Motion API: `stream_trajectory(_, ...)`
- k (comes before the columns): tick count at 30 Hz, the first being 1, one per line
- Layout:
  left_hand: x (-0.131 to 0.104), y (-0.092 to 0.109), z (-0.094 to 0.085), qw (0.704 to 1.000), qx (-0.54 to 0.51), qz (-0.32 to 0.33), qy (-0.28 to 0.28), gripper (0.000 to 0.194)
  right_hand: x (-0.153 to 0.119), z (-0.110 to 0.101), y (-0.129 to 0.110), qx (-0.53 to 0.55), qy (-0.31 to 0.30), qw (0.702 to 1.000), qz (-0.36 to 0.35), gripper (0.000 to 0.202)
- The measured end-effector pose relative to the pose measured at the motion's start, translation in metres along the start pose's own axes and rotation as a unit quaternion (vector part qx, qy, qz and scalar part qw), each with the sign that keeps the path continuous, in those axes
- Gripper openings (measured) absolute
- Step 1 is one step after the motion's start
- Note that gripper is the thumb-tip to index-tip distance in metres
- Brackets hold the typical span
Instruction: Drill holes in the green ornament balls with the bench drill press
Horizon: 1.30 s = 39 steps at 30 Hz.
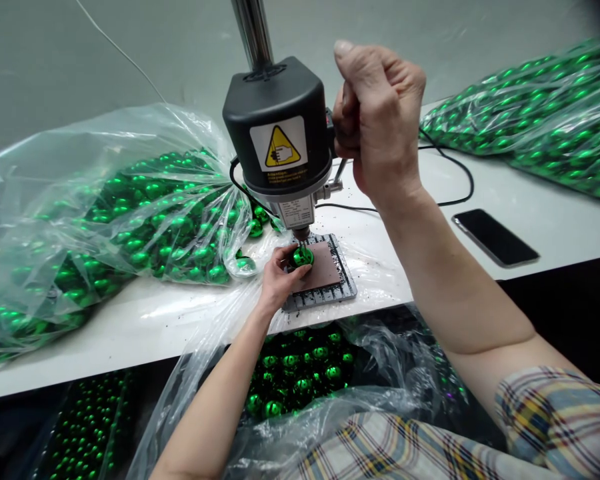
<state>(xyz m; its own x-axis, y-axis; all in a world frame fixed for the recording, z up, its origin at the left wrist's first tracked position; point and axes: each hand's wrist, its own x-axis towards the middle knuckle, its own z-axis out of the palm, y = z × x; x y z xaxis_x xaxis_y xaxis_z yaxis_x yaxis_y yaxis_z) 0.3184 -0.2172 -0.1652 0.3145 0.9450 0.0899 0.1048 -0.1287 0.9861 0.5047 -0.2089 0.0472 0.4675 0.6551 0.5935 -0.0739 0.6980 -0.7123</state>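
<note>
"What's nearest you?"
"Green balls (300, 373), below the tabletop (380, 267) edge. Beyond, your left hand (280, 277) clamps one ball (303, 256) under the drill (280, 127), by the pink pad (325, 265)."
"Your right hand (387, 117)?"
"Closed round the lever (341, 171). Farther right, a phone (495, 237); behind it, a bag (545, 120) of balls."

- Black drill head (274, 97): white sticker (257, 141), yellow warning triangle (283, 149) with hand pictogram.
- Same head, just below sticker: "Attention", yellow; finer lines unreadable.
- Silver lower housing (311, 198): small-print plate (297, 212), illegible.
</note>
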Motion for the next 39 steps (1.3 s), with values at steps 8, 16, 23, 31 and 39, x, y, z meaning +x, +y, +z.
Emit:
stream_trajectory(8,0.001,0.004,-0.002,0.998,0.037,0.035,-0.035,0.056,0.001,-0.001,0.001,0.010,-0.002,1.000,0.001,0.055)
stream_trajectory(16,-0.007,0.008,0.011,0.998,0.055,0.034,0.005,0.053,0.001,-0.002,0.003,0.012,-0.002,1.000,-0.019,0.064)
stream_trajectory(23,-0.017,-0.001,0.023,0.999,-0.017,0.013,0.041,0.054,0.007,-0.007,0.015,-0.013,-0.030,0.999,-0.037,0.064)
stream_trajectory(31,-0.019,-0.014,0.030,0.997,-0.041,0.032,0.056,0.057,0.005,-0.007,0.011,-0.006,-0.038,0.998,-0.040,0.063)
stream_trajectory(39,-0.018,-0.008,0.029,0.997,-0.037,0.032,0.059,0.054,-0.017,-0.011,-0.002,-0.032,-0.036,0.998,-0.050,0.058)
